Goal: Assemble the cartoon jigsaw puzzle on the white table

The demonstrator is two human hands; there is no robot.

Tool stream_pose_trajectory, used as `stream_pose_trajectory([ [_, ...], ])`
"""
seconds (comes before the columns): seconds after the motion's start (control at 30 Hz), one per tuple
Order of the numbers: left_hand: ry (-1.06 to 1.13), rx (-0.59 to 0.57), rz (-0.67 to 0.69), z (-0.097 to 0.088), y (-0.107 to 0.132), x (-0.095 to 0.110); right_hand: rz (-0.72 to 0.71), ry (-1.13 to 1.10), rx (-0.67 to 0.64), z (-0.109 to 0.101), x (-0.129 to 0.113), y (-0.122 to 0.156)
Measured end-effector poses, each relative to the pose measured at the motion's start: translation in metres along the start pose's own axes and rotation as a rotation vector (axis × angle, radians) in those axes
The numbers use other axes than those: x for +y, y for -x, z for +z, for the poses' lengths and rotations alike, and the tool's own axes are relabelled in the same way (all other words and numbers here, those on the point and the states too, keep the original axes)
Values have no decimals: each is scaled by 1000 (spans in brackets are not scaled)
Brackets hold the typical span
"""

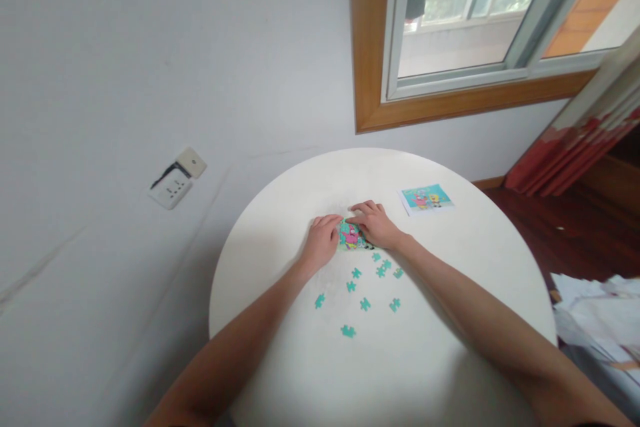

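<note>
A partly joined jigsaw puzzle [351, 234] lies flat on the white round table [280, 360], showing a pink starfish character on green. My left hand [321, 240] holds its left edge, fingers together and bent against it. Across its upper right reaches my right hand [376, 223], with fingers apart and the thumb side touching the top of the puzzle. My right fingers cover part of the picture; no separate piece shows between them. Nearer to me lie several loose green pieces, among them one puzzle piece [349, 331] at the front and another puzzle piece [320, 301] at the left.
A printed picture card [427, 199] with cartoon characters lies at the table's back right. Behind the table are a wall socket [173, 188] and a wood-framed window [370, 40]. Red and cream curtains [560, 153] hang at right, above a pile of papers [595, 313].
</note>
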State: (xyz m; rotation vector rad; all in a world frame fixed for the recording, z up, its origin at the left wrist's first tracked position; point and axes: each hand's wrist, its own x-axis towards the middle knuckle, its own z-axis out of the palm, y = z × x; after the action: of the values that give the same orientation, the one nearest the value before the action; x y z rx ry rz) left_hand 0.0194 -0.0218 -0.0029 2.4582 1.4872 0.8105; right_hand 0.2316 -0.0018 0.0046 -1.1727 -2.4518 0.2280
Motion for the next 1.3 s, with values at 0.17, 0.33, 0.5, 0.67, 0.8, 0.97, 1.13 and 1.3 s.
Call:
stream_pose_trajectory([
  [0.17,-18,-33,-8,1,1,-2,3,-13,3,2,1,0],
  [0.33,-23,-41,-1,0,0,-3,-10,-27,4,3,1,-1],
  [0.5,-46,-57,2,1,0,-4,24,-49,58,4,2,-1],
  [0.67,-46,-48,-10,0,1,-2,165,-82,246,3,10,0],
  [0.8,-76,-67,-20,0,2,1,240,-144,365,6,21,2],
  [0.97,-18,-10,-41,-1,0,0,303,-239,477,9,31,5],
  [1.13,-38,-56,25,-3,4,-1,358,-305,539,-6,31,10],
  [1.3,-111,-133,79,-6,11,3,282,-333,413,-27,10,48],
])
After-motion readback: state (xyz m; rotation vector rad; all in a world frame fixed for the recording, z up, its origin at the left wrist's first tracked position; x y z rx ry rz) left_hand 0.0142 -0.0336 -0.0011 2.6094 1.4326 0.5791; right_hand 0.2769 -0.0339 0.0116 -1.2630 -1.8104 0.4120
